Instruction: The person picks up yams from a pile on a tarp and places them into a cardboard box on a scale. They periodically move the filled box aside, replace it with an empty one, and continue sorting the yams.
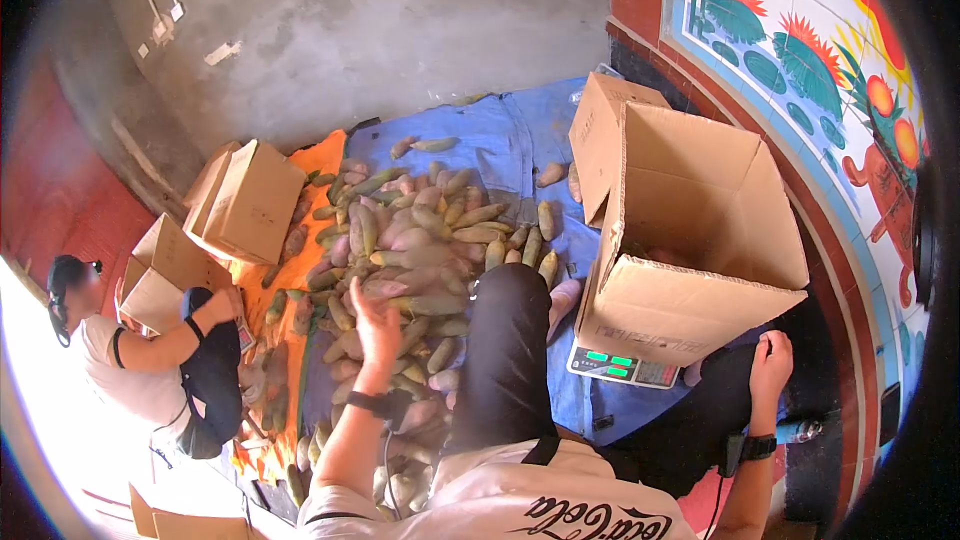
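Above the pile of long green and pinkish root vegetables (410, 230), my left hand (375, 325) is held with its fingers apart and nothing in it. My right hand (771, 358) rests by my right knee with its fingers curled; whether it holds anything is hidden. Just left of that hand, a large open cardboard box (690, 305) stands on a digital scale (620, 368) with lit green displays. The inside of the box is mostly shadowed, with something dark low in it.
A co-worker (150, 360) sits at the left beside cardboard boxes (255, 202). Another box (605, 120) stands behind the large one. Blue sheeting (480, 135) and an orange sheet (325, 162) lie under the vegetables. A grey wall (400, 30) is behind.
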The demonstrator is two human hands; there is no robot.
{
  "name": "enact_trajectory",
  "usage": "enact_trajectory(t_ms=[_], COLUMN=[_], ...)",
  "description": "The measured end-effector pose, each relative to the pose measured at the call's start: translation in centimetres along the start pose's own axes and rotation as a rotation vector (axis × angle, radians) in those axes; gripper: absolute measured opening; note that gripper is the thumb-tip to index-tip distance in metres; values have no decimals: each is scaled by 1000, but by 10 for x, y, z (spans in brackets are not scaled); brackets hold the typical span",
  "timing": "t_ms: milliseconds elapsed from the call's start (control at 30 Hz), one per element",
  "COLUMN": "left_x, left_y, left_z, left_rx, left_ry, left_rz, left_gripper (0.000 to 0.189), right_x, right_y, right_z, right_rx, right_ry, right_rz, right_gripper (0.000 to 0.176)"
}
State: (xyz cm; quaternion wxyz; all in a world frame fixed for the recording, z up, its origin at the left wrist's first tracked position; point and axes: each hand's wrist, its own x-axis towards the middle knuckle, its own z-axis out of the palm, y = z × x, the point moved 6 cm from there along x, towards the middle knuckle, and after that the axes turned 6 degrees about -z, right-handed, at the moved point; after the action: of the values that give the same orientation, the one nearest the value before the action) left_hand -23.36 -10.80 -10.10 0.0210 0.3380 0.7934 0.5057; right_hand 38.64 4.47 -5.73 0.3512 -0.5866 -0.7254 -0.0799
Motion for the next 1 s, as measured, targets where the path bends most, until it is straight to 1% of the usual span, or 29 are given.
enact_trajectory(t_ms=[133, 167, 200, 267, 300, 333, 400, 467, 567, 700, 767, 867, 933, 1000], left_x=[-12, -15, -15, -15, -14, -11, -9, -13, -18, -25, -36, -38, -39, -40], left_y=[47, 64, 73, 90, 99, 104, 117, 138, 164, 176, 180, 184, 188, 188], left_z=[50, 58, 67, 86, 97, 108, 127, 140, 157, 176, 183, 189, 194, 199], left_rx=[-90, -106, -118, -106, -145, -132, -121, -82, -62, -81, 22, 61, 40, 75], left_ry=[-163, -175, -211, -256, -327, -336, -394, -401, -531, -670, -654, -714, -739, -773], left_rz=[60, 121, 124, 201, 151, 244, 270, 348, 403, 434, 621, 645, 631, 615], left_gripper=[79, 79, 77, 76, 74, 72, 71, 71, 72, 70, 70, 70, 67, 64], right_x=[3, 3, 3, 4, 5, 3, 1, 3, 1, -10, -15, -15, -20, -25], right_y=[-3, -4, -5, -6, -9, -7, -4, -7, -6, 11, 12, -8, -10, -11], right_z=[4, 5, 7, 10, 9, 9, 13, 13, 8, 11, 8, 5, 5, 4], right_rx=[-16, -11, -19, -33, -25, -37, -14, -32, -92, -63, -63, -36, -10, -17], right_ry=[-28, -33, -34, -48, -44, -47, -86, -113, -131, -162, -178, -186, -209, -200], right_rz=[-4, 1, -4, -36, -13, -13, 0, 19, 32, 86, 116, 177, 238, 243], right_gripper=[8, 8, 8, 8, 8, 8, 8, 8, 7, 7, 7, 6, 6, 5])
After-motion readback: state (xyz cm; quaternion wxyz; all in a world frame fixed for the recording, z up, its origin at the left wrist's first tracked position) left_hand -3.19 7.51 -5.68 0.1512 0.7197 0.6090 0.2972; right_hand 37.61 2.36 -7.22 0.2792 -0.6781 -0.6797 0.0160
